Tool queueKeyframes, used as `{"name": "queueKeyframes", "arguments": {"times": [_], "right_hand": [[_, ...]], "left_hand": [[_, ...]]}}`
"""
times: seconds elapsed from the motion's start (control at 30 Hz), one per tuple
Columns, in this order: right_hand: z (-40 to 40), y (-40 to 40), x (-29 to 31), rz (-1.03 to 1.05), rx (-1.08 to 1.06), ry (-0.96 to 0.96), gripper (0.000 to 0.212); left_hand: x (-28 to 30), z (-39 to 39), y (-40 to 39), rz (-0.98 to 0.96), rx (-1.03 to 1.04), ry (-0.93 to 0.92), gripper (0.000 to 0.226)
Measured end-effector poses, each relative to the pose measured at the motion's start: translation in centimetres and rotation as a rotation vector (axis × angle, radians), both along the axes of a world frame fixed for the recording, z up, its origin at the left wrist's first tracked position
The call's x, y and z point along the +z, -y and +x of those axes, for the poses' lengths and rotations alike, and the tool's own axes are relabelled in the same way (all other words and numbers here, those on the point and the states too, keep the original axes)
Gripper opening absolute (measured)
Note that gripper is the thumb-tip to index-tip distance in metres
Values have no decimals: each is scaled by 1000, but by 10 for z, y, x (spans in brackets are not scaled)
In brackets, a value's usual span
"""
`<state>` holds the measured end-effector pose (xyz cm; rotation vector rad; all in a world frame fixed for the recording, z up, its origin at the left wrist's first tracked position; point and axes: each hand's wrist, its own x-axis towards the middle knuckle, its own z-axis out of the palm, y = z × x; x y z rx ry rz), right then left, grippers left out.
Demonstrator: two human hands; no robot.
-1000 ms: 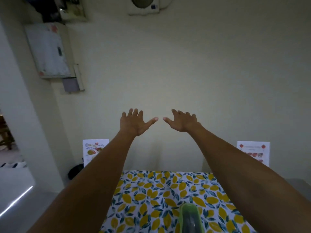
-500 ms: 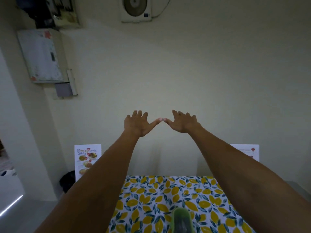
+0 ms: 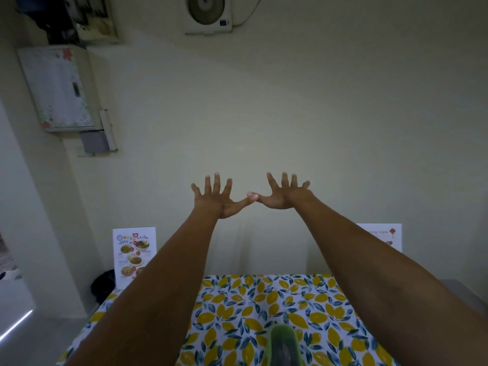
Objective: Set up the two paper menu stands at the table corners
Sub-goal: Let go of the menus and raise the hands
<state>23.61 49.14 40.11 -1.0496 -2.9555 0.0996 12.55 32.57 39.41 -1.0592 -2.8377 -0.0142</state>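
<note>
A blurred green object (image 3: 282, 344) sits nearest, at the bottom edge, on a cloth (image 3: 250, 307) printed with yellow lemons and dark leaves that covers the desk. A grey strip of the desk (image 3: 464, 291) shows bare at the right of the cloth.

Both forearms stretch forward over the cloth, raised above it. At the far left corner a menu stand (image 3: 132, 256) is upright against the wall, its front showing food pictures and the word MENU; the left forearm hides its lower right part. At the far right corner a second stand (image 3: 383, 235) is upright too, mostly hidden behind the right forearm, with only its upper part and red print visible.

Further out, the left hand (image 3: 217, 199) and right hand (image 3: 284, 195) are held up in front of the wall (image 3: 290, 114), backs toward the camera, fingers spread wide and holding nothing. The tips of the two thumbs touch between them.

A dark bag (image 3: 103, 285) lies on the floor by the left stand. Higher on the wall are a white cabinet (image 3: 56, 88) at left and a fan (image 3: 207, 13) at top.
</note>
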Motion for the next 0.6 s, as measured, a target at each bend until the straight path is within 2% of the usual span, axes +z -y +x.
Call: {"name": "queueKeyframes", "arguments": {"times": [0.2, 0.27, 0.33, 0.4, 0.47, 0.53, 0.6], "right_hand": [[-4, 1, 1, 39, 8, -18, 113], [-6, -1, 2, 46, 18, -34, 99], [-9, -4, 4, 67, 39, -51, 78], [-9, -6, 2, 69, 36, -54, 69], [-6, -4, 1, 63, 20, -47, 77], [0, -1, 2, 38, 5, -73, 97], [12, 11, 17, 6, 29, -235, 106]], "left_hand": [[2, -1, 1, -2, 15, 5, 134], [4, -3, 0, 2, 19, -3, 121], [4, -5, 0, -1, 19, -14, 100], [2, -7, 0, -8, 11, -28, 82], [0, -7, 0, -17, 9, -42, 76], [-1, -8, 0, -26, 3, -68, 82], [0, -9, -3, -22, -3, -100, 95]]}}
